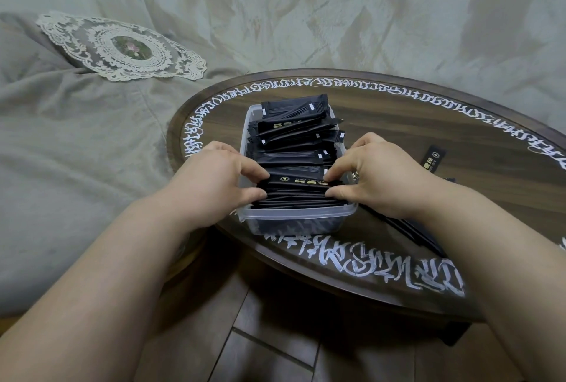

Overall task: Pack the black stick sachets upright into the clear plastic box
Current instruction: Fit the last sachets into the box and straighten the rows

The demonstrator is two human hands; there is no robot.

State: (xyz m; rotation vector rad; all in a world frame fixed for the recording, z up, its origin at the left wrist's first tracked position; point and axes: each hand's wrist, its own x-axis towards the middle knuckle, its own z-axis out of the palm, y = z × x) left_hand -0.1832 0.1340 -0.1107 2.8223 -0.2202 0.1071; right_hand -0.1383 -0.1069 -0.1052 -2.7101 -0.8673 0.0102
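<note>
While the clear plastic box (294,218) sits on the table (398,124), left hand (214,179) and right hand (389,179) each pinch the sachets (294,191) inside, grip closed on both ends.

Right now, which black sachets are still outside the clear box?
Two lots on the table: a lone sachet lying flat beyond the right hand, and a few sachets under the right wrist beside the clear box.

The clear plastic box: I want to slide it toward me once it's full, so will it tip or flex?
The clear plastic box is low and wide, so it probably slides rather than tips. Its thin translucent walls may flex under a squeeze. Crammed with black stick sachets, it likely feels fairly heavy for its size.
</note>
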